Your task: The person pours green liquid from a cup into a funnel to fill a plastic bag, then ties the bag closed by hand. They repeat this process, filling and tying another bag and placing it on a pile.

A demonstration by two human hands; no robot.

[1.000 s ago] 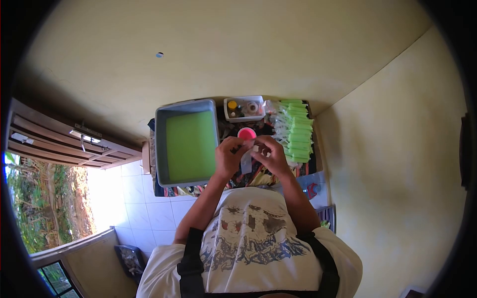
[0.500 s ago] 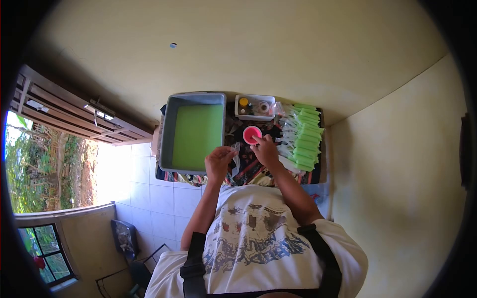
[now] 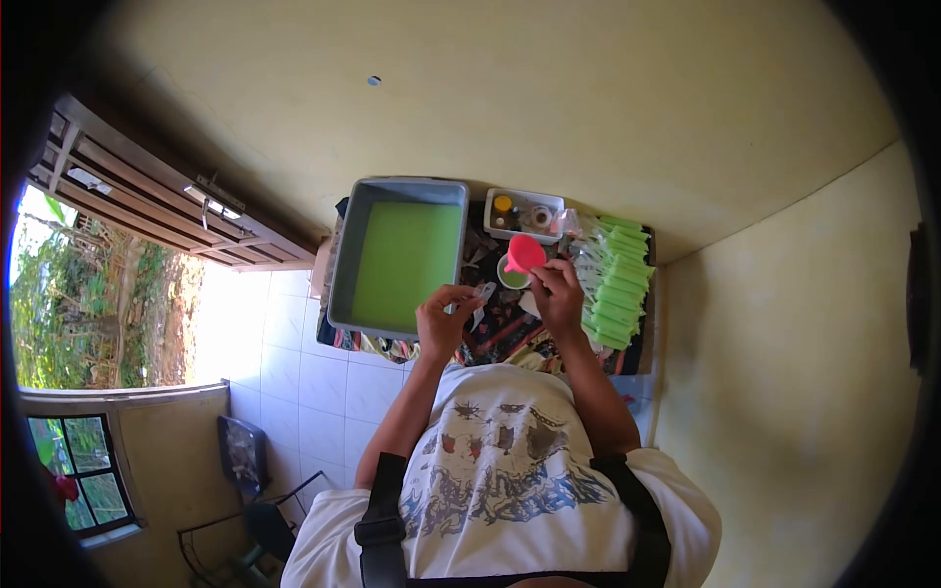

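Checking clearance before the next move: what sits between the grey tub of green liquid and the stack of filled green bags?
In the head view, between the grey tub and the green bags lie the patterned cloth, a green-filled cup, and both hands: the left hand and the right hand with its pink funnel.

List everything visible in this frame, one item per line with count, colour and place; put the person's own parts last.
Tub: one, grey, filled with green liquid, left part of the table.
Funnel: one, pink, lifted over a cup of green liquid.
Cup: one, under the funnel.
Small tray: one, white, holding small items, behind the funnel.
Filled bags: a row, count unclear, green, right part of the table.
Tablecloth: one, patterned.
Empty bag: one, clear, at the left hand.
Left hand: holds the empty bag.
Right hand: holds the funnel.
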